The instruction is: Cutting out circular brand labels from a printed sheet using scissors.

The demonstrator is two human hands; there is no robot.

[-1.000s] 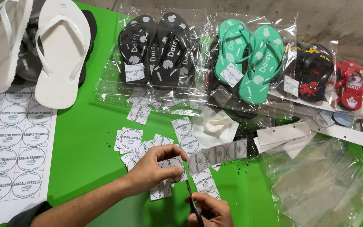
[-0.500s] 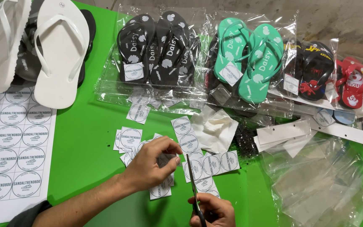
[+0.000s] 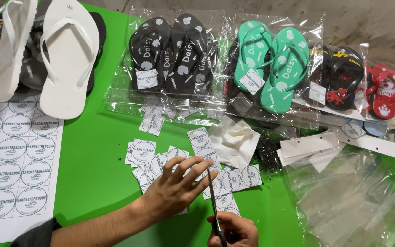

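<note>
My left hand (image 3: pixel 172 190) lies palm down on a strip of white paper with round printed labels (image 3: pixel 234 179), fingers spread and pressing it to the green table (image 3: pixel 97 160). My right hand (image 3: pixel 234 231) grips a pair of scissors (image 3: pixel 214 206) at the bottom edge. The blades point away from me and lie along the strip, just right of my left fingertips. Several cut square labels (image 3: pixel 143 152) lie scattered beyond my left hand.
An uncut label sheet (image 3: pixel 12 155) lies at the left. White flip-flops (image 3: pixel 67 59) sit at the back left. Bagged black (image 3: pixel 172 50), green (image 3: pixel 270 68), dark (image 3: pixel 341 82) and red (image 3: pixel 382 89) flip-flops line the back. Empty clear bags (image 3: pixel 348 201) lie at the right, crumpled white paper (image 3: pixel 236 139) mid-table.
My left hand has flattened onto the label strip with its fingers spread. The scissors have moved a little further up along the strip.
</note>
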